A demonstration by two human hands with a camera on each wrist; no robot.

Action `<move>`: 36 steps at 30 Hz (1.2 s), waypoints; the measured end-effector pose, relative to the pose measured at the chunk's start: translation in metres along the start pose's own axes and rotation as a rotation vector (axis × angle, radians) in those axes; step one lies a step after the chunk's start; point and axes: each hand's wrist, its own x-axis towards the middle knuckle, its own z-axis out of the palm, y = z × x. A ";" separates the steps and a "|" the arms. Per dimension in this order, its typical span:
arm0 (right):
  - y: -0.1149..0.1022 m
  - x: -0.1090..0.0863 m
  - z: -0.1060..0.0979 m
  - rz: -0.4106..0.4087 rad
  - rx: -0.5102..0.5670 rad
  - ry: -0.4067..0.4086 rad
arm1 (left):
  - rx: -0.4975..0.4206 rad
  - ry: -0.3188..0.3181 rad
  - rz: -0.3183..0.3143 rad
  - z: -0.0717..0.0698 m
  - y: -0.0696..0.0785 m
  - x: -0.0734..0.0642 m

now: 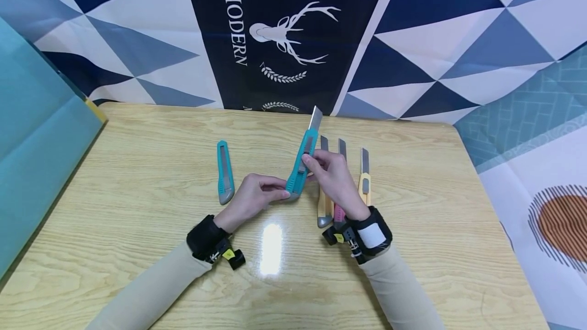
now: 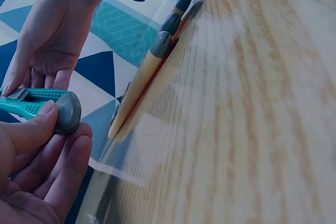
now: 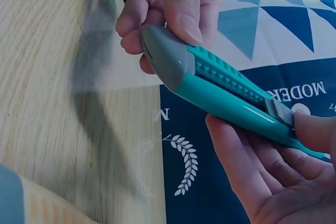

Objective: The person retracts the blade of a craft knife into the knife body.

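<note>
A teal utility knife (image 1: 303,159) with its wide blade (image 1: 315,118) out is held above the table between both hands, blade pointing away. My left hand (image 1: 258,195) pinches its grey end cap (image 3: 167,56) between thumb and fingers. Around the middle of the body, my right hand (image 1: 331,172) grips it, thumb on the grey slider (image 3: 280,111). To the left lies a second teal utility knife (image 1: 225,172), no blade showing. Under and beside the right hand lie a yellow knife (image 1: 323,210), a pink knife (image 1: 339,213) and another yellow knife (image 1: 365,182), blades out.
The wooden table (image 1: 151,162) carries a bright light reflection near its front. Behind it hangs a patterned cloth (image 1: 284,34) with a deer print. A teal panel (image 1: 41,141) stands along the left edge; patterned cloth (image 1: 518,177) drops at the right.
</note>
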 end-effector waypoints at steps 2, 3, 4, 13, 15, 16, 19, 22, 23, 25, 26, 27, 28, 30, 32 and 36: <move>-0.001 0.000 0.000 -0.008 0.009 0.003 | -0.002 0.004 0.010 0.000 0.000 0.000; -0.003 0.000 0.000 -0.011 0.010 0.005 | -0.004 0.006 0.012 0.000 0.000 0.000; -0.007 -0.001 0.000 -0.019 0.003 0.006 | -0.004 0.007 0.016 0.000 0.000 0.000; -0.036 -0.009 0.000 -0.023 -0.032 -0.014 | 0.020 0.017 0.015 0.001 -0.001 0.000; -0.035 -0.009 0.000 -0.027 -0.044 -0.023 | 0.023 0.021 0.012 0.001 -0.001 0.000; -0.031 -0.008 0.000 -0.030 -0.042 -0.026 | 0.021 0.021 0.013 0.001 -0.001 0.000; -0.019 -0.005 0.001 -0.035 -0.040 -0.031 | 0.013 0.018 0.014 0.001 -0.002 0.000; -0.006 -0.003 0.001 -0.022 -0.042 -0.035 | 0.012 0.016 0.019 0.001 -0.003 0.000; -0.004 -0.002 0.002 -0.020 -0.053 -0.034 | 0.013 0.017 0.017 0.001 -0.004 0.000; -0.002 -0.002 0.003 -0.021 -0.075 -0.023 | 0.012 0.024 0.018 0.000 -0.004 0.000; -0.001 -0.001 0.003 -0.022 -0.082 -0.015 | 0.007 0.026 0.020 0.000 -0.004 0.000; 0.000 -0.001 0.004 -0.026 -0.083 -0.006 | -0.002 0.028 0.018 0.000 -0.004 0.000; 0.000 -0.001 0.004 -0.031 -0.088 0.005 | -0.013 0.029 0.018 0.000 -0.003 0.000; 0.001 0.000 0.004 -0.033 -0.079 0.022 | -0.032 0.032 0.015 -0.001 -0.003 0.000; 0.002 0.000 0.004 -0.019 -0.050 0.026 | -0.049 0.029 0.014 -0.001 -0.002 0.000; -0.001 -0.001 0.003 0.011 0.011 0.010 | -0.060 0.031 0.015 -0.002 -0.001 0.000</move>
